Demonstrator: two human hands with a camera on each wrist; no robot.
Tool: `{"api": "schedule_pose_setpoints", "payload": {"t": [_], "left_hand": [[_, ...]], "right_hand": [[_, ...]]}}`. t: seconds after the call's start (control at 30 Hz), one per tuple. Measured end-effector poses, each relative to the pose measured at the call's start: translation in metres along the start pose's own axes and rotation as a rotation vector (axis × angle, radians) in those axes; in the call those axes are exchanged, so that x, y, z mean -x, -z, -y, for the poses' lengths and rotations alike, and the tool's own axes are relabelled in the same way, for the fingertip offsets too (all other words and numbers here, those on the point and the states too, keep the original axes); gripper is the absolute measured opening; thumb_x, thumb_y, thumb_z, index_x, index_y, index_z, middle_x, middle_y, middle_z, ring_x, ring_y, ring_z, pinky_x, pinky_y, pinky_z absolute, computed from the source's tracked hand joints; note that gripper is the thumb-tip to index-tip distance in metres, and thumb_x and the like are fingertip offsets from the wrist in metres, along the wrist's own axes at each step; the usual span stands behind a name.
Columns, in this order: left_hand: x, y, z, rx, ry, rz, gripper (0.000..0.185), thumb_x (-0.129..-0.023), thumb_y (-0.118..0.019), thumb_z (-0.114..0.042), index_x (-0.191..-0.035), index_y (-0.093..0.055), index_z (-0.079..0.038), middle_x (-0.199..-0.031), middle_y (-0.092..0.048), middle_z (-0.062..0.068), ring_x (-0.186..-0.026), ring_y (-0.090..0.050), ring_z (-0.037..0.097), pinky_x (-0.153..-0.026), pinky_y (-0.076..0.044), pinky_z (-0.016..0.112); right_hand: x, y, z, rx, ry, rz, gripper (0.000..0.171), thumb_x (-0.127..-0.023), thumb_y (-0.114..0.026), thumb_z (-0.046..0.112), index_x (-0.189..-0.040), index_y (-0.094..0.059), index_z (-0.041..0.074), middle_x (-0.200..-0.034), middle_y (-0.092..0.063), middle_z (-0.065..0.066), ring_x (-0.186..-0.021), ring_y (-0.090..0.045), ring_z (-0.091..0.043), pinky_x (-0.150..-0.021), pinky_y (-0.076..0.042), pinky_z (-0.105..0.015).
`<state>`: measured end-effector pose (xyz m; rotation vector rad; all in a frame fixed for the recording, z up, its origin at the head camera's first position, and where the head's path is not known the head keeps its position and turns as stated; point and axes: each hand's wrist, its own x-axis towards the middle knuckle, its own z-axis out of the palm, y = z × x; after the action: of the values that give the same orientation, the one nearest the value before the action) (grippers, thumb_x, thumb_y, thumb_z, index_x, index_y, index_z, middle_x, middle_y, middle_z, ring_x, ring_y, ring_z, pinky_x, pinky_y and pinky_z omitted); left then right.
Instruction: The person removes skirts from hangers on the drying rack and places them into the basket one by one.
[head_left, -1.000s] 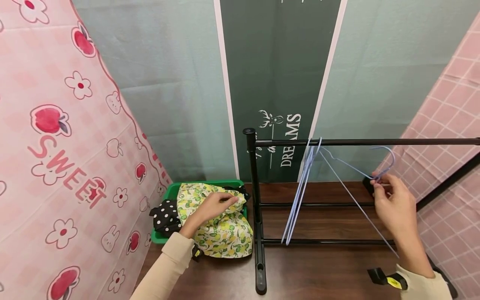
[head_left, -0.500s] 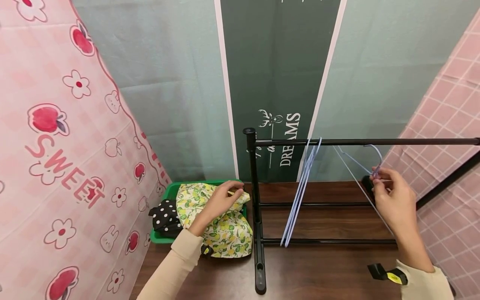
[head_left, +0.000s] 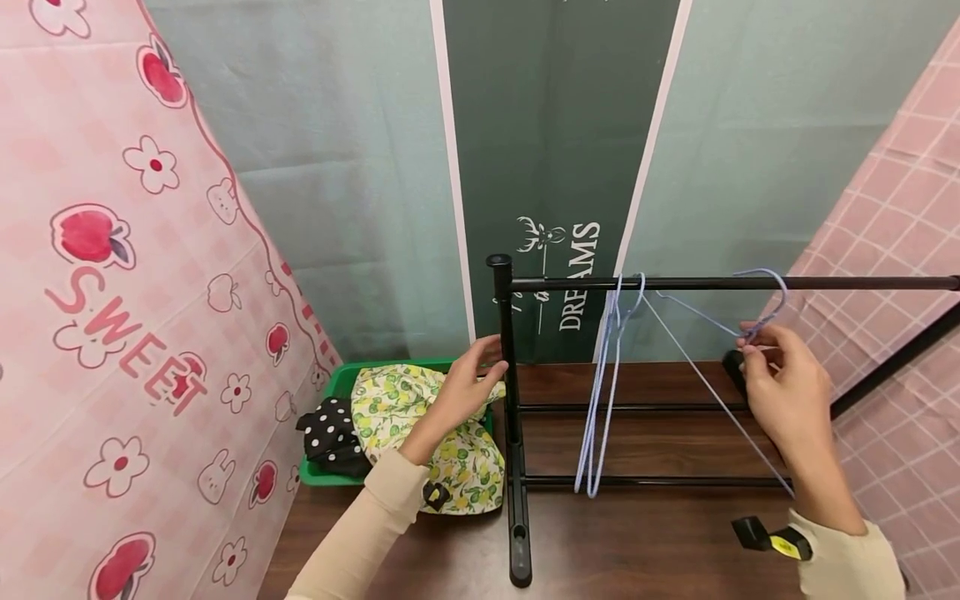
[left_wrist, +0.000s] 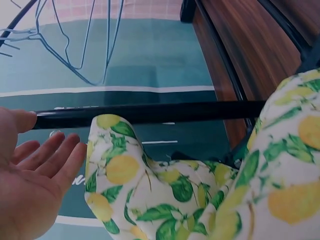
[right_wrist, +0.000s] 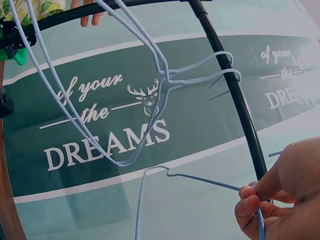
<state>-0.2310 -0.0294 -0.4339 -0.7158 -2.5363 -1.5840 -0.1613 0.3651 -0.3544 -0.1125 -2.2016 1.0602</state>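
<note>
My right hand (head_left: 787, 392) pinches a light-blue wire hanger (right_wrist: 202, 179) just below its hook, between thumb and fingers. In the head view the hook overlaps the rack's black top bar (head_left: 697, 284). To the left, two similar hangers (right_wrist: 162, 82) hang on that bar, close together. My left hand (head_left: 468, 383) is beside the rack's left post (head_left: 509, 367), fingers extended and thumb right at the post. It holds nothing. Below it, a lemon-print cloth (head_left: 457, 475) lies over a green basket (head_left: 318, 478); its folds fill much of the left wrist view.
A black polka-dot cloth (head_left: 330, 437) also lies in the basket, at its left side. Two low black rails (head_left: 675, 482) cross the rack near the brown wood-look floor (head_left: 600, 542). Printed pink curtain (head_left: 172, 317) stands at left, pink tiled sheet (head_left: 900, 250) at right.
My left hand has moved right, from above the lemon-print cloth to the post. My right hand's hanger has turned, and its hook has risen to the bar. The hanging hangers have swung slightly apart.
</note>
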Motion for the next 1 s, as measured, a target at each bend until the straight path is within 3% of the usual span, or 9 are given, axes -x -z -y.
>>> {"api": "schedule_pose_setpoints", "payload": {"t": [0.33,0.57,0.83,0.9,1.0], "left_hand": [[-0.009,-0.01,-0.002,0.028,-0.065,0.008,0.038,-0.112,-0.057,-0.023,-0.148,-0.055,-0.009,-0.14,-0.07,0.013,-0.129,-0.069,0.025,-0.105,-0.059,0.04],[-0.009,-0.012,-0.004,0.04,-0.054,-0.006,0.033,-0.113,-0.056,-0.021,-0.143,-0.059,-0.009,-0.133,-0.073,0.012,-0.125,-0.071,0.027,-0.104,-0.059,0.043],[-0.01,-0.013,-0.004,0.028,-0.045,-0.004,0.031,-0.113,-0.056,-0.021,-0.141,-0.06,-0.009,-0.131,-0.073,0.012,-0.123,-0.072,0.025,-0.104,-0.059,0.039],[-0.01,-0.013,-0.003,0.027,-0.044,-0.004,0.031,-0.113,-0.056,-0.021,-0.141,-0.06,-0.009,-0.131,-0.073,0.012,-0.123,-0.072,0.025,-0.104,-0.059,0.039],[-0.01,-0.013,-0.002,0.024,-0.045,-0.006,0.032,-0.113,-0.056,-0.022,-0.141,-0.06,-0.008,-0.131,-0.073,0.012,-0.123,-0.072,0.025,-0.104,-0.059,0.039]], "right_hand": [[-0.007,-0.006,0.006,-0.024,0.03,0.01,0.023,-0.101,-0.055,-0.004,-0.119,-0.068,-0.009,-0.095,-0.055,0.044,-0.071,-0.053,0.022,-0.071,-0.042,0.003],[-0.009,-0.011,0.005,-0.089,-0.003,0.065,0.028,-0.103,-0.052,-0.007,-0.128,-0.064,-0.01,-0.096,-0.056,0.039,-0.067,-0.055,0.018,-0.061,-0.045,-0.002],[-0.005,-0.02,0.003,-0.097,0.043,0.114,0.036,-0.101,-0.051,-0.011,-0.136,-0.06,-0.011,-0.098,-0.056,0.038,-0.068,-0.057,0.022,-0.065,-0.045,0.0],[-0.003,-0.023,0.003,-0.085,0.054,0.133,0.038,-0.101,-0.05,-0.011,-0.139,-0.059,-0.01,-0.104,-0.066,0.023,-0.07,-0.057,0.025,-0.068,-0.044,0.001],[0.0,-0.026,0.002,-0.062,0.069,0.176,0.041,-0.103,-0.048,-0.01,-0.143,-0.055,-0.011,-0.117,-0.073,-0.012,-0.075,-0.055,0.028,-0.073,-0.042,0.004]]}}
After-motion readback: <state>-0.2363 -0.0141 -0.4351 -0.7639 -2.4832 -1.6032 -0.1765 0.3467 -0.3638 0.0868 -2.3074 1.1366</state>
